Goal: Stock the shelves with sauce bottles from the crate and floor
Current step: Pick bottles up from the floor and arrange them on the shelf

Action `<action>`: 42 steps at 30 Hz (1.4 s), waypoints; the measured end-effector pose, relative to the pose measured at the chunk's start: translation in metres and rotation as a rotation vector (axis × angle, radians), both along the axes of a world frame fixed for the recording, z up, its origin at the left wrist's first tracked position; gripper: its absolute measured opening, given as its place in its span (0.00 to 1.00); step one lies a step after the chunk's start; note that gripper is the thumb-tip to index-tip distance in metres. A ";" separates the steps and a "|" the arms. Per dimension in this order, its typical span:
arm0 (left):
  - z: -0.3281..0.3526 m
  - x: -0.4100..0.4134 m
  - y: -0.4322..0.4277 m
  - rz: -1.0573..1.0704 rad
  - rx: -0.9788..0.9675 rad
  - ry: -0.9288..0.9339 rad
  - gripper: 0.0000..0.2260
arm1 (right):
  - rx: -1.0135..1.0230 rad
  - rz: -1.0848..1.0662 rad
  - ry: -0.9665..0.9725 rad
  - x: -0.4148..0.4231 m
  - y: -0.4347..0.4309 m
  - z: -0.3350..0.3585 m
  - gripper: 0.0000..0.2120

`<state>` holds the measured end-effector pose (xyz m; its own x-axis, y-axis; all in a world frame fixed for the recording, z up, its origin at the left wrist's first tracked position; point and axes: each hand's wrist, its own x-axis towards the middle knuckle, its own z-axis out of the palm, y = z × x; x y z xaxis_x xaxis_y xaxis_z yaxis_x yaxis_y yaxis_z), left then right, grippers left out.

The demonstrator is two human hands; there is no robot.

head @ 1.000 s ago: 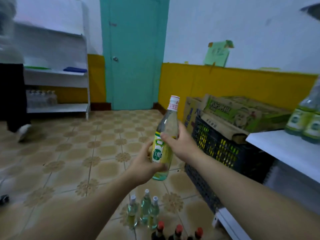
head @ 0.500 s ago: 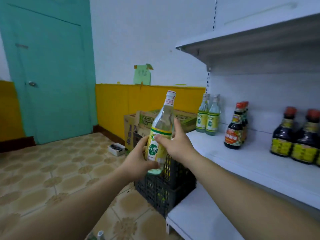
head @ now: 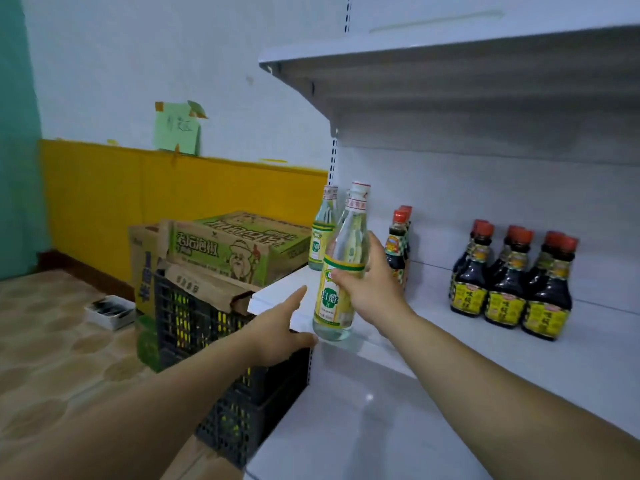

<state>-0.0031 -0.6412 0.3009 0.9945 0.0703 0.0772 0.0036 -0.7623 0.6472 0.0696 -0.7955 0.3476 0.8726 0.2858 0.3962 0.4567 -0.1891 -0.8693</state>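
My right hand (head: 369, 289) grips a clear vinegar bottle (head: 341, 271) with a green and yellow label around its middle. The bottle stands upright at the front left edge of the white middle shelf (head: 433, 327). My left hand (head: 280, 327) is off the bottle, fingers spread, just left of its base at the shelf's edge. Behind it stand two more clear vinegar bottles (head: 321, 233). Dark soy sauce bottles with red caps (head: 398, 247) stand behind my right hand, and several more (head: 512, 282) farther right.
A black plastic crate (head: 194, 327) sits on the floor left of the shelving, with green cardboard boxes (head: 239, 247) on top. A small white tray (head: 110, 311) lies on the tiled floor. An upper shelf (head: 450, 64) overhangs; a lower shelf (head: 363, 427) lies below.
The view swung right from the floor to the shelving. The bottle, held in both hands before, moved onto the shelf's front edge, and my left hand let go of it.
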 end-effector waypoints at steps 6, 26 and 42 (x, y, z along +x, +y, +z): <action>-0.020 0.070 0.033 0.078 0.380 0.094 0.34 | -0.021 -0.040 0.004 0.059 0.008 -0.007 0.39; -0.042 0.167 0.069 0.100 0.608 0.103 0.29 | -0.093 -0.141 -0.077 0.177 0.097 -0.042 0.41; -0.045 0.166 0.071 0.102 0.566 0.027 0.28 | -0.181 -0.228 -0.105 0.216 0.152 -0.041 0.40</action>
